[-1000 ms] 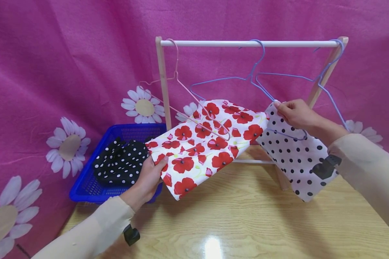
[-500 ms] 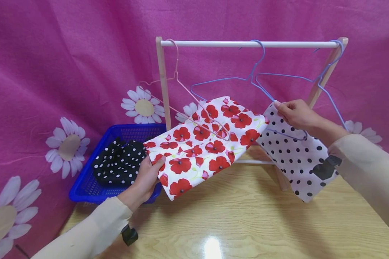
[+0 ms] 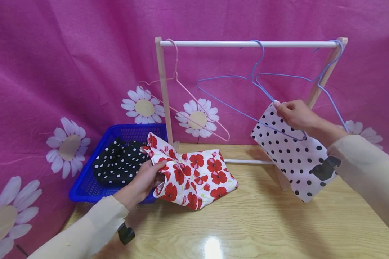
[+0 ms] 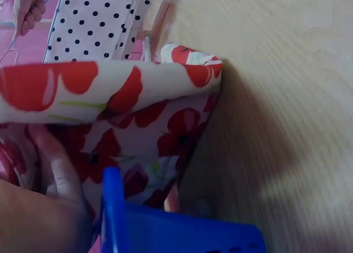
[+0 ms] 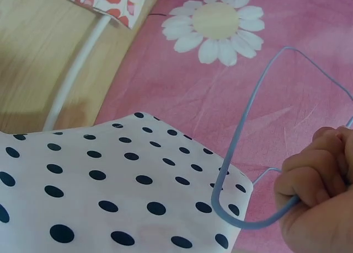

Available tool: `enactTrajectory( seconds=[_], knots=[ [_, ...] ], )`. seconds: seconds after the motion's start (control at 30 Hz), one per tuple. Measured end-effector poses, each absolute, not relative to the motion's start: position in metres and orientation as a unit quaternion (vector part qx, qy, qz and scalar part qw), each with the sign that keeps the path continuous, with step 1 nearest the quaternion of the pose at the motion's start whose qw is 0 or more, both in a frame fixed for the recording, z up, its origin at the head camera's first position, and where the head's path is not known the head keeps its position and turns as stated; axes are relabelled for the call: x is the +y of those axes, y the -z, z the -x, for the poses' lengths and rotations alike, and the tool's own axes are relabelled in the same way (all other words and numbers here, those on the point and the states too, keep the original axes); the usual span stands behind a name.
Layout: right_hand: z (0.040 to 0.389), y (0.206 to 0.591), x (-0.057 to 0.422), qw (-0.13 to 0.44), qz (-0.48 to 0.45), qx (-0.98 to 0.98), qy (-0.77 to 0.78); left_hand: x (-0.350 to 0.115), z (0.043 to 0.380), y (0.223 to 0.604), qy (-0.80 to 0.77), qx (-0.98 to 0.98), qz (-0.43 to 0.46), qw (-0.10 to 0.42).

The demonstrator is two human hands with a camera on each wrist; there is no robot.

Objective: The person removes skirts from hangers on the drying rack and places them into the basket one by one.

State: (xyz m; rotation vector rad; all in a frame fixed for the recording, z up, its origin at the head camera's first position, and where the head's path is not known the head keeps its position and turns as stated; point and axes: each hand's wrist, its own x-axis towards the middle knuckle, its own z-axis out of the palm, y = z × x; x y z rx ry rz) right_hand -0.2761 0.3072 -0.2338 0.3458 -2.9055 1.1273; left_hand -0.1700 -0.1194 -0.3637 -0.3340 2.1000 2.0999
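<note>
In the head view, left of centre, we see the left hand's [image 3: 146,180] fingers pinching the poppy-print cloth [image 3: 194,178] above the bench [image 3: 246,223]; at right, the right hand's [image 3: 296,113] fingers grip a blue hanger [image 3: 227,76].

In the left wrist view, we find the cloth spanning the left, just above the basket [image 4: 187,231].

In the right wrist view, lower right, we see fingers curled round hanger wire.

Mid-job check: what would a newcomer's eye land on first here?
Probably the white cloth with red flowers, held in the left grip near the blue basket. Next, the vivid pink curtain with big white daisies behind the rack, then the black-dotted white cloth toward the rack's right side in the head view.
</note>
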Motion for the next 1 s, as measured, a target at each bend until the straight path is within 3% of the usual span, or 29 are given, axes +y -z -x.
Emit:
enactTrajectory(
  seconds=[0.5, 1.0],
  knots=[
    [0.275, 0.235, 0.302, -0.017, -0.109, -0.918, -0.380, -0.129, 0.171, 0.351, -0.695, 0.696, 0.089, 0.159],
    [0.274, 0.233, 0.301, -0.022, -0.105, -0.920, -0.378, -0.115, 0.173, 0.333, -0.728, 0.664, 0.067, 0.159]
  ],
)
